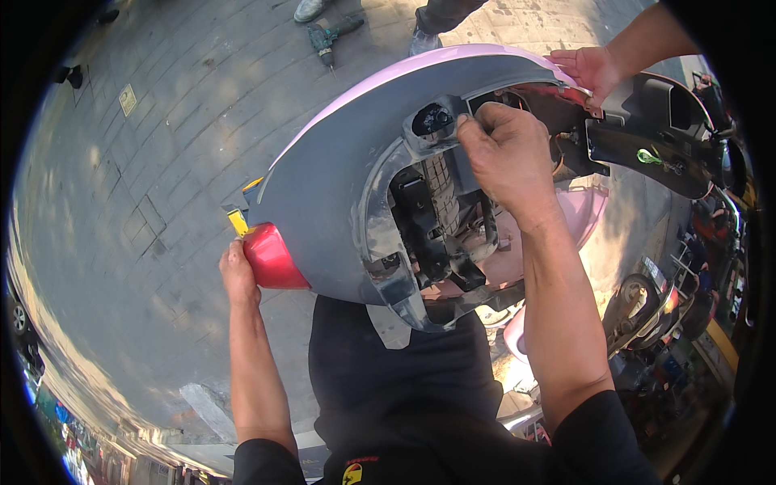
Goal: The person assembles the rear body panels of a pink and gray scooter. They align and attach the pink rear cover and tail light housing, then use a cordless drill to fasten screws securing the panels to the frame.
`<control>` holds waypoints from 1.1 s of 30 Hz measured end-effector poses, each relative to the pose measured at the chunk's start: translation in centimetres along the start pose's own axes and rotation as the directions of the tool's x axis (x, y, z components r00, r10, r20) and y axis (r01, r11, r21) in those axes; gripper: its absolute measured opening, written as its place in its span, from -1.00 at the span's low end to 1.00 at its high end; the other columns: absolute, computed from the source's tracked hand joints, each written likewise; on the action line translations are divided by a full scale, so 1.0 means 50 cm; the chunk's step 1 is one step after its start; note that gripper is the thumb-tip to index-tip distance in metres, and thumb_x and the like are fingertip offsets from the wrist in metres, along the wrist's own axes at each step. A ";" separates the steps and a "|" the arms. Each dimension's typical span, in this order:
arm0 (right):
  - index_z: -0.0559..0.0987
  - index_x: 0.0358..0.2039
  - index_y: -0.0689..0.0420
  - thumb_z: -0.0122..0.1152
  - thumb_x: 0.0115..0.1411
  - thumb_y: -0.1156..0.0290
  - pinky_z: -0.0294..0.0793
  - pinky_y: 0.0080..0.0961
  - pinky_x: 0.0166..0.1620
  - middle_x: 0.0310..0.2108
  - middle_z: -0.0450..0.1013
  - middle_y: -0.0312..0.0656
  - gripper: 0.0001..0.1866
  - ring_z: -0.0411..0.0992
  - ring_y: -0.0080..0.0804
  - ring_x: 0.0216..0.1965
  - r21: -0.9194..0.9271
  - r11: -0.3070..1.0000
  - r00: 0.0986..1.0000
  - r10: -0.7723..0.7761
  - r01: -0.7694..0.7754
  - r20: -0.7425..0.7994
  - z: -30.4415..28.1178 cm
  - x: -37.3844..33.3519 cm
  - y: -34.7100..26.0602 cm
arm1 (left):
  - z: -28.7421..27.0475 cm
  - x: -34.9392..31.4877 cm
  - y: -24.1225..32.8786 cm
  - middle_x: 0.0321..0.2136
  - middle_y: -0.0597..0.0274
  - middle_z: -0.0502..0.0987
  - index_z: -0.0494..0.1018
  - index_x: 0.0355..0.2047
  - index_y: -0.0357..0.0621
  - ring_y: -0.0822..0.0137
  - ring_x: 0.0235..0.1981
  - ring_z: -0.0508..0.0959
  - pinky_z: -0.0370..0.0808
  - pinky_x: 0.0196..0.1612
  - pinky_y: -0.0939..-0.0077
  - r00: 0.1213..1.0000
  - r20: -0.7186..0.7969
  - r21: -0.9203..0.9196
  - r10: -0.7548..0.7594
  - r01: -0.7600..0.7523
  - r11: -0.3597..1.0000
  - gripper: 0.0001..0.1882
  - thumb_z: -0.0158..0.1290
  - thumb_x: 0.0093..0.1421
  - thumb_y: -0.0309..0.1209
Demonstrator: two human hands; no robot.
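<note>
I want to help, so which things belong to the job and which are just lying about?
Job:
- grey-and-pink scooter body, gripped by the right hand
- red tail light, touched by the left hand

Lying about:
- power drill on the ground, possibly a job tool
- another two-wheeler at right

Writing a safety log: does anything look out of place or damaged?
Yes: a teal power drill lies loose on the grey paving beside a grey shoe, where it might be stepped on. The dark grey plastic scooter panel looks dusty, perhaps scuffed, toward its open end.
</note>
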State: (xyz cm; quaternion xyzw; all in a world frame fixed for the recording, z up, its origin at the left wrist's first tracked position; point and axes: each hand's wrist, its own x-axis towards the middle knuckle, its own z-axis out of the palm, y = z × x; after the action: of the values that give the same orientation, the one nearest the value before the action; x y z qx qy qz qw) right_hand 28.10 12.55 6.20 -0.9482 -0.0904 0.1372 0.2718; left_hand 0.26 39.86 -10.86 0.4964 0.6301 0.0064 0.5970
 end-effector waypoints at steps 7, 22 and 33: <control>0.59 -0.43 0.27 0.26 0.28 0.23 0.30 -0.55 -0.45 -0.65 0.40 -0.28 -0.68 0.30 -0.62 -0.57 0.202 0.979 0.999 0.010 -0.001 -0.045 -0.002 -0.014 0.047 | 0.010 0.025 -0.010 -0.24 0.03 0.57 0.49 -0.15 -0.46 0.25 -0.27 0.55 0.48 -0.15 0.34 0.998 -0.006 0.107 0.060 -0.059 0.992 -0.52 -0.10 0.32 -0.16; 0.14 0.38 0.20 0.09 0.22 0.51 0.41 -0.41 0.12 0.14 0.40 0.06 -0.29 0.45 -0.20 0.06 0.586 0.587 0.642 0.753 -0.559 -0.142 -0.110 -0.258 0.476 | 0.008 0.022 -0.003 -0.06 0.11 0.56 0.40 0.04 -0.25 0.16 -0.08 0.59 0.52 0.01 0.16 0.992 0.037 -0.097 -0.125 0.128 0.987 -0.53 -0.18 0.39 -0.11; 0.09 0.41 0.19 -0.08 0.05 0.68 0.31 -0.40 0.22 0.20 0.31 0.03 -0.18 0.35 -0.19 0.18 0.754 0.473 0.631 0.769 -0.455 -0.102 -0.110 -0.234 0.482 | 0.106 -0.053 0.035 -0.05 0.21 0.51 0.42 0.02 -0.14 0.18 -0.06 0.52 0.49 -0.12 0.28 0.984 -0.127 -0.040 -0.122 0.118 0.992 -0.58 -0.16 0.38 -0.10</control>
State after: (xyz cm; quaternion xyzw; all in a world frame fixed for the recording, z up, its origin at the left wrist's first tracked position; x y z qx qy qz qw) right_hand 21.05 -13.20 0.13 -0.7533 0.3835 0.0380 0.5330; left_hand 4.85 35.98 -9.35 0.4463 0.6961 0.0126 0.5623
